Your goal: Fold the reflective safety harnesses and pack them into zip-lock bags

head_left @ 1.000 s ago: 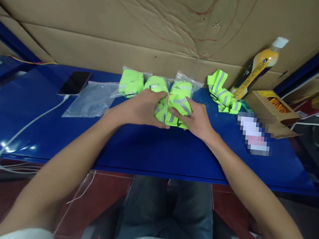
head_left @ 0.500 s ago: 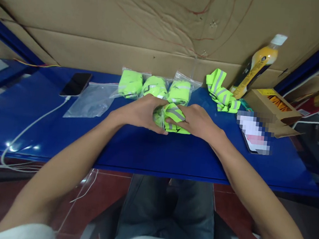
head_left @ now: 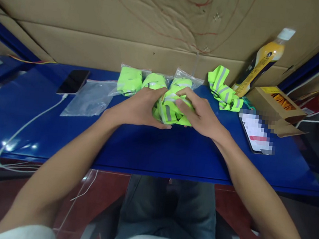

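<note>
Between my hands is a folded neon-yellow reflective strap [head_left: 172, 111] with grey stripes, partly inside a clear plastic bag. My left hand [head_left: 142, 108] curls round the bagged side, thumb on top and fingers below. From the right, my right hand [head_left: 202, 110] grips the strap, its fingers bent over the top. Just behind lie three filled clear bags: a left bag [head_left: 129, 81], a middle bag [head_left: 154, 81] and a right bag [head_left: 182, 83], each with neon-yellow strap inside. A flat clear bag [head_left: 89, 98] lies to the left. One loose reflective strap [head_left: 222, 90] sits at the back right.
A dark phone [head_left: 73, 82] with a white cable [head_left: 33, 123] lies on the blue table [head_left: 158, 153] at left. On the right are a lit phone [head_left: 256, 133], an open cardboard box [head_left: 274, 109] and a yellow bottle [head_left: 263, 64] leaning against the cardboard wall [head_left: 98, 48].
My right hand has shifted its hold, its fingers now raised and bent over the top of the strap. The bundle looks fuller and sits slightly farther back. My left hand keeps its grip.
</note>
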{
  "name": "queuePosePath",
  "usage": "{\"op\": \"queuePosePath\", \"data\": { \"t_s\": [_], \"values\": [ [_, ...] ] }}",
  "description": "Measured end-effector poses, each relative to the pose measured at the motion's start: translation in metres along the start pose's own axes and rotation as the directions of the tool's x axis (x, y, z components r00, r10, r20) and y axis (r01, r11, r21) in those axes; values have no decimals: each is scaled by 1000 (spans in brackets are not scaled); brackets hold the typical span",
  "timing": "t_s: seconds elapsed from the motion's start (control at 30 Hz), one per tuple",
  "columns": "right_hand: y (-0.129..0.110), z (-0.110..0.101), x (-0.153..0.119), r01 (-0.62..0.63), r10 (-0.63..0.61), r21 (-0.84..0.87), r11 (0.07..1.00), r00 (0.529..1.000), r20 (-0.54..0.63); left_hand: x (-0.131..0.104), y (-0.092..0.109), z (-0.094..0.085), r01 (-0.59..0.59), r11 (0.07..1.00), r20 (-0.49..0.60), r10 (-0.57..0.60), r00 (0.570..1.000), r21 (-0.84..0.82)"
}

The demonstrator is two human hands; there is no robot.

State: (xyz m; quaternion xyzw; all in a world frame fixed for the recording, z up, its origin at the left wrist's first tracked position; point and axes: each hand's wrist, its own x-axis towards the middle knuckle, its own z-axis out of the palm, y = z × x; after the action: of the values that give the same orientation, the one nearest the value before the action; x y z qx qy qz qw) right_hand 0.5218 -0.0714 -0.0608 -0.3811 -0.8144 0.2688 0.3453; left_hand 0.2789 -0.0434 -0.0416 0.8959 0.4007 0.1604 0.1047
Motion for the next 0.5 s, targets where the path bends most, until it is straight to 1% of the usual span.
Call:
{"op": "queuePosePath", "data": {
  "t_s": [0.03,0.1,0.17,0.2,0.27,0.37,0.43,0.5],
  "values": [
    [0,0,0,-6,6,19,1000,1000,-16,0,1,-1,-2,1000,0,2,1000,-13],
    [2,3,1,22,-23,-20,1000,997,-72,0,2,-1,-2,999,8,2,1000,-38],
    [7,6,2,96,-110,-119,988,987,-114,1,3,0,-6,997,11,7,1000,-73],
    [10,7,3,137,-158,-171,976,981,-114,1,3,2,-14,996,11,16,1000,-92],
    [15,10,3,208,-234,-251,945,969,-79,1,3,6,-36,993,16,38,999,-110],
    [19,13,2,282,-309,-351,893,951,-22,0,6,13,-46,996,30,49,998,-77],
    [18,15,1,310,-335,-421,853,942,16,-1,9,15,-28,999,36,29,999,-40],
    [16,16,-1,303,-331,-495,814,943,33,-1,11,16,13,1000,23,-12,1000,-28]
  ]
}}
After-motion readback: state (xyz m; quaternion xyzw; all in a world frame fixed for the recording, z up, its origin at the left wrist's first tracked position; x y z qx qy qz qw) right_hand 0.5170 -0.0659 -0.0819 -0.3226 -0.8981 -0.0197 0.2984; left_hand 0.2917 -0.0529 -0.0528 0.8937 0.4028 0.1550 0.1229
